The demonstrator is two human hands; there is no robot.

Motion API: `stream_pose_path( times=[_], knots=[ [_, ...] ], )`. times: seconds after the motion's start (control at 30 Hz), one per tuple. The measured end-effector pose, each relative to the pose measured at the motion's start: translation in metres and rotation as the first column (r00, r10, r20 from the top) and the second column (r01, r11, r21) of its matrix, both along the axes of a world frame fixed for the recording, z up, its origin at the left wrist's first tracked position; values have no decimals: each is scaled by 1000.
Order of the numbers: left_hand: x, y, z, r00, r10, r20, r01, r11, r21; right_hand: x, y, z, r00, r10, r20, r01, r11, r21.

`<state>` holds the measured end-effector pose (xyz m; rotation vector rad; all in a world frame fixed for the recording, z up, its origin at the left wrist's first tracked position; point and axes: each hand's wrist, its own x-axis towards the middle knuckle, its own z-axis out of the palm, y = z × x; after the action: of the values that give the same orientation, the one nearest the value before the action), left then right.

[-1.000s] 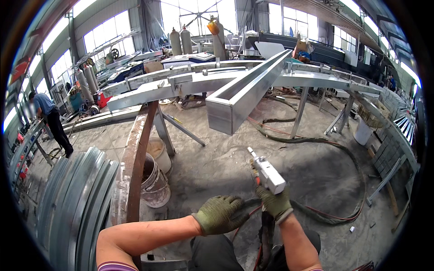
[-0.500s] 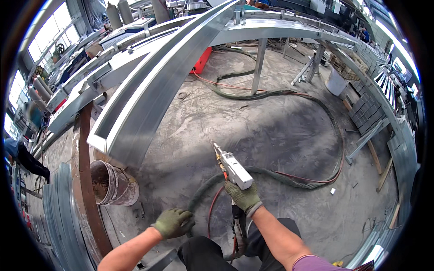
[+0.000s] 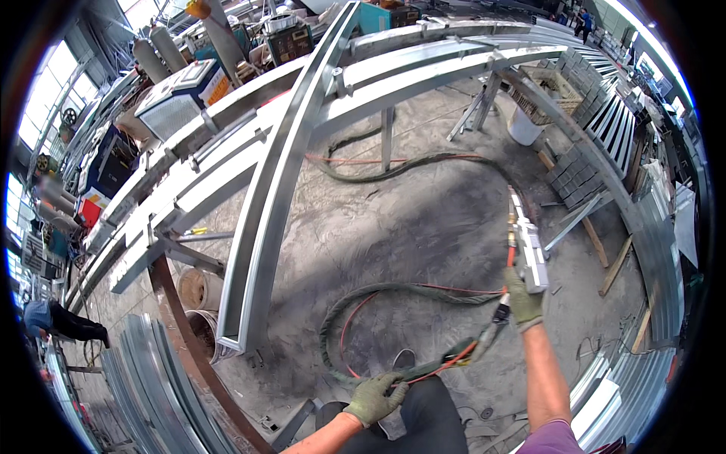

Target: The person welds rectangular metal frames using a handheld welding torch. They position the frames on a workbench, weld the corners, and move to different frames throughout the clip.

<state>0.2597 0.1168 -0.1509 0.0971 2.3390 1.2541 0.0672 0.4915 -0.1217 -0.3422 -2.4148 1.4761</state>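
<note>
My gloved right hand (image 3: pixel 524 301) is closed around the grip of a white, box-bodied welding gun (image 3: pixel 532 257) with brass fittings, held out to the right. The gun's slim nozzle points away from me, and its dark cable and red line trail back toward my lap. My gloved left hand (image 3: pixel 376 399), above my knees, has its fingers curled over the green-wrapped hose (image 3: pixel 327 344), partly covering it. The hose loops across the concrete floor. At centre-left, a long silver metal channel (image 3: pixel 265 219) slants across the curved metal frame (image 3: pixel 355 110), its near end jutting toward me.
Plastic buckets (image 3: pixel 203 327) stand under the channel's near end, by a brown steel beam (image 3: pixel 181 318). Metal strips (image 3: pixel 136 378) are stacked at left. At right are grey blocks (image 3: pixel 578 175), a white bucket (image 3: pixel 523 127) and wooden strips (image 3: pixel 618 265). A person (image 3: pixel 57 321) bends at far left.
My right hand has carried the welding gun from the middle out to the right. My left hand has moved right and down onto the hose. The view has shifted too.
</note>
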Motion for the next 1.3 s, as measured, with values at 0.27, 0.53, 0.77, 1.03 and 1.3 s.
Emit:
stream_pose_path(
  times=[0.27, 0.53, 0.77, 1.03, 1.3],
  knots=[
    [-45, -11, 141, 988, -103, 112, 112, 990, -81, 119, 158, 170, 879, 45, 475, -379, 671, 637],
    [-105, -65, 182, 978, -143, 152, 191, 903, -385, 327, 169, 34, 289, -230, 929, -416, 844, 338],
    [-173, -78, 183, 971, -157, 183, 222, 879, -422, 244, 62, -37, 391, -194, 900, -91, 964, 248],
    [-341, -64, 162, 967, -255, 23, 242, 880, -409, 95, -12, -64, 474, -217, 853, 53, 974, 218],
    [-521, -81, 158, 974, -158, -159, 86, 918, -387, 22, -37, -75, 385, -318, 867, 180, 947, 267]
  ],
)
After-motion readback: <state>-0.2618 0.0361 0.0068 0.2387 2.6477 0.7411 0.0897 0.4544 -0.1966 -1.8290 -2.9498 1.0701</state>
